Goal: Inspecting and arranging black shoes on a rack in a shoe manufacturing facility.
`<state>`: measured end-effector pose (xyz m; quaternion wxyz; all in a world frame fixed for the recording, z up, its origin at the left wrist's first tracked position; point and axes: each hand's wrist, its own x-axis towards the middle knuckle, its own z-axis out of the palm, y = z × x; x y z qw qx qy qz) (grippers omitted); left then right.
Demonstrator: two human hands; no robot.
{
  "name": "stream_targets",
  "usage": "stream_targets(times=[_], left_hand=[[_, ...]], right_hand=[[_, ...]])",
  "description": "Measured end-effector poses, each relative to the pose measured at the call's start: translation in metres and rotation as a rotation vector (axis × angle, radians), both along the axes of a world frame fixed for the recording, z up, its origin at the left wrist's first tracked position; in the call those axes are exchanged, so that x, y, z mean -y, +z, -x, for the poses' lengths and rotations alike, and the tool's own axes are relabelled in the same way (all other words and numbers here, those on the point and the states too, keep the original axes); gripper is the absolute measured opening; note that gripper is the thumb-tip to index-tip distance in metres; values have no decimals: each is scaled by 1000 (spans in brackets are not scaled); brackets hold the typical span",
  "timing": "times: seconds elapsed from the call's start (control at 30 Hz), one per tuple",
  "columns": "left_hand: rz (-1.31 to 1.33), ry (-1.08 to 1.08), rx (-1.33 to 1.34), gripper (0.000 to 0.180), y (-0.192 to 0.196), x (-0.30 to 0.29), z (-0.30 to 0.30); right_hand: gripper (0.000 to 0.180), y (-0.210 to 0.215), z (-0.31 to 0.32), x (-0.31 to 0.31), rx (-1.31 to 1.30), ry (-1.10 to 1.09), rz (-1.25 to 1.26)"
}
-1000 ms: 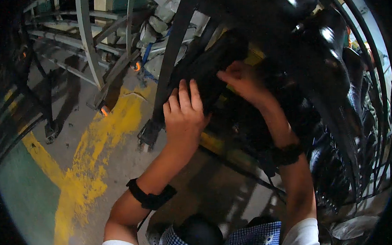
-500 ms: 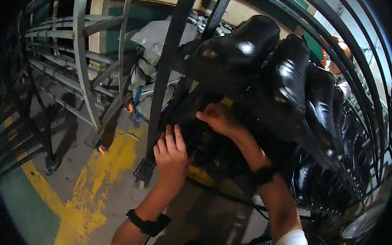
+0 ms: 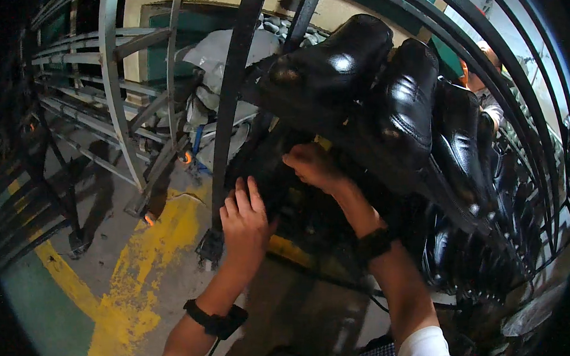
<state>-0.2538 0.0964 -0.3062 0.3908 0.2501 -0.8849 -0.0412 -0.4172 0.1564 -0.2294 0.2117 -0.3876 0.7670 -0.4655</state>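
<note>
Glossy black leather shoes (image 3: 333,59) stand in a row on the upper tier of a black metal rack (image 3: 230,97). Below them, in deep shadow, a dark object (image 3: 272,158) lies between my hands; its shape is hard to make out, though it may be another black shoe. My left hand (image 3: 244,215) rests at its near left side, fingers stretched out and lying against the dark surface. My right hand (image 3: 313,167) is at its right, fingers curled into a pinch. Whatever is between those fingertips is hidden.
Curved black rack bars (image 3: 519,95) arch over the right side. More black shoes (image 3: 463,255) fill the lower right. At left stands a grey metal rack (image 3: 113,90) on orange-wheeled castors, with a pale plastic bag (image 3: 217,56) behind. Another person (image 3: 483,80) is partly visible beyond the bars.
The view has shifted slightly, so the rack and shoes sit a little further left and higher. My right hand's fingers look more tightly curled; my left hand keeps its place against the dark object.
</note>
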Motion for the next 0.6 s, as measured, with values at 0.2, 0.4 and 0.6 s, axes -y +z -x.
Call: stream_targets(times=[0.2, 0.4, 0.6], left_hand=[[21, 25, 52, 88, -1, -2, 1], [94, 57, 34, 69, -3, 0, 9], [181, 167, 165, 54, -21, 4, 15]], right_hand=[[17, -13, -10, -1, -13, -98, 99], [13, -24, -61, -14, -332, 248, 179], [15, -3, -92, -90, 116, 19, 50]])
